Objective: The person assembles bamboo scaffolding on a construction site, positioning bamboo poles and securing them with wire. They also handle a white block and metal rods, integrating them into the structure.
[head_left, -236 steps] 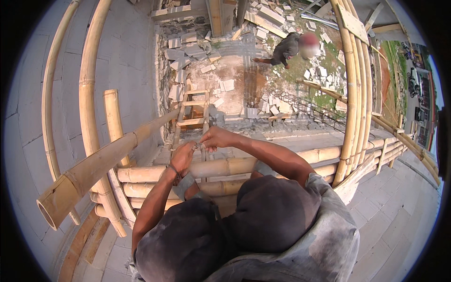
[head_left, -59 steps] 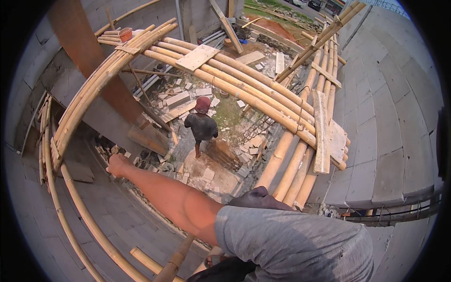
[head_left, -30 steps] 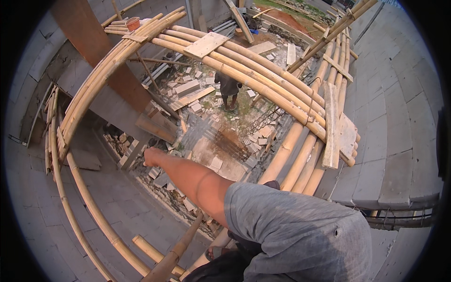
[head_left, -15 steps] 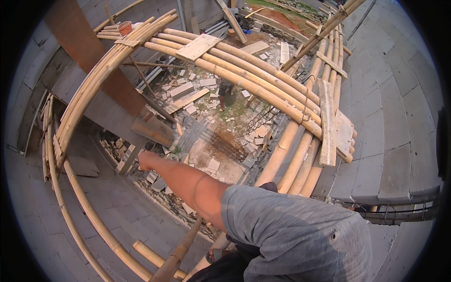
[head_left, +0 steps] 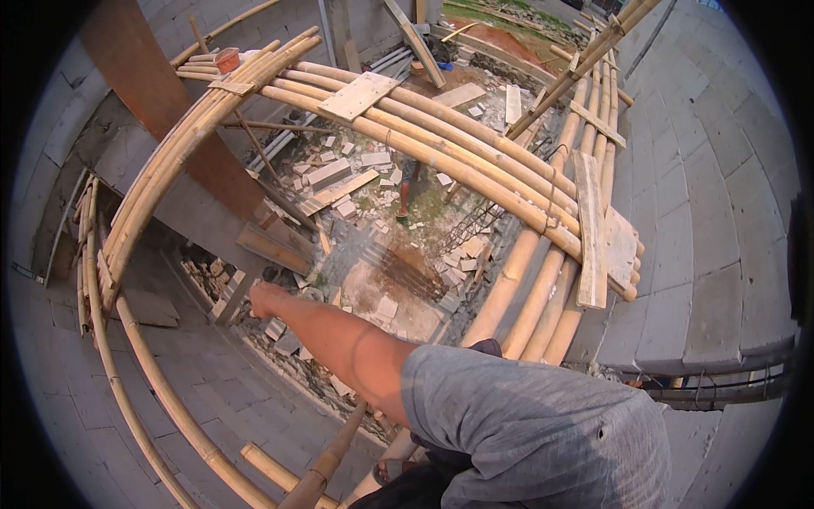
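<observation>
My right arm, in a grey short sleeve (head_left: 526,416), stretches across to the left over a drop. At its end my right hand (head_left: 266,299) is closed, its fingers curled down and mostly hidden. I cannot make out what is in it. Beyond and below the hand stand a grey upright piece (head_left: 229,299) and a short wooden board (head_left: 273,247). My left hand is out of view. Part of my sandalled foot (head_left: 392,469) shows at the bottom, beside a bamboo pole (head_left: 326,462).
Bamboo scaffold poles (head_left: 475,144) span the far side, with a plywood piece (head_left: 359,95) and an orange bucket (head_left: 226,59) on them. Grey block walls (head_left: 704,229) rise at both sides. Far below, a person (head_left: 405,187) stands among broken blocks (head_left: 329,174).
The view has shifted slightly. My right arm stays stretched out with the hand closed. The person below has changed stance a little.
</observation>
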Available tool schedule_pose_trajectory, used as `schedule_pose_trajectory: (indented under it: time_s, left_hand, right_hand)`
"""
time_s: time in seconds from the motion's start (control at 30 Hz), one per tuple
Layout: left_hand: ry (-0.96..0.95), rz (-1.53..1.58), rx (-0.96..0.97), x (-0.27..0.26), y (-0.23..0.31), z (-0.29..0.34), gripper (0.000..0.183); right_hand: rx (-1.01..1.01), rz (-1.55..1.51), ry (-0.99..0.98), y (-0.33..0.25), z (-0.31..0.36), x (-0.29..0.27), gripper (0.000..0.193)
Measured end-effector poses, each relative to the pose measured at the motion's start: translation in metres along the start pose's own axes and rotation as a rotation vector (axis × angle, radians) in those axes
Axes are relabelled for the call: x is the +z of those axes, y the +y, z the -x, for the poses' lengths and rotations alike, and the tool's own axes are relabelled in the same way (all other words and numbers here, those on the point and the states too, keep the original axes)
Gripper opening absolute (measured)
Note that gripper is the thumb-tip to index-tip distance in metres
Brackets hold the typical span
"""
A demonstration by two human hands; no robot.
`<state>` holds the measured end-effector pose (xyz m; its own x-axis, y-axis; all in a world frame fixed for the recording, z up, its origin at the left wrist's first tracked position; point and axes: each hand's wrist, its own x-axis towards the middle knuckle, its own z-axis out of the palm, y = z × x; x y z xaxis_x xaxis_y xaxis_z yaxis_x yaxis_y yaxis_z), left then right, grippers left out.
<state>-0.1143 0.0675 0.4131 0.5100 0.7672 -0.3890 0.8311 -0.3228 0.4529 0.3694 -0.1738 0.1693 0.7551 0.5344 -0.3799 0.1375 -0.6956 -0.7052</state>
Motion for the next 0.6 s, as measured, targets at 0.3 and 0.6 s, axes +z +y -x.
schedule_pose_trajectory:
  time_s: [0.3,0.6]
  left_hand:
    - [0.034,0.161,0.041,0.001,-0.021,-0.002,0.053]
    - [0.011,0.120,0.055,0.001,0.001,0.004,0.051]
  right_hand:
    - [-0.014,0.013,0.015,-0.001,0.003,-0.002,0.040]
    - [0.015,0.003,0.053,0.002,0.010,-0.008,0.036]
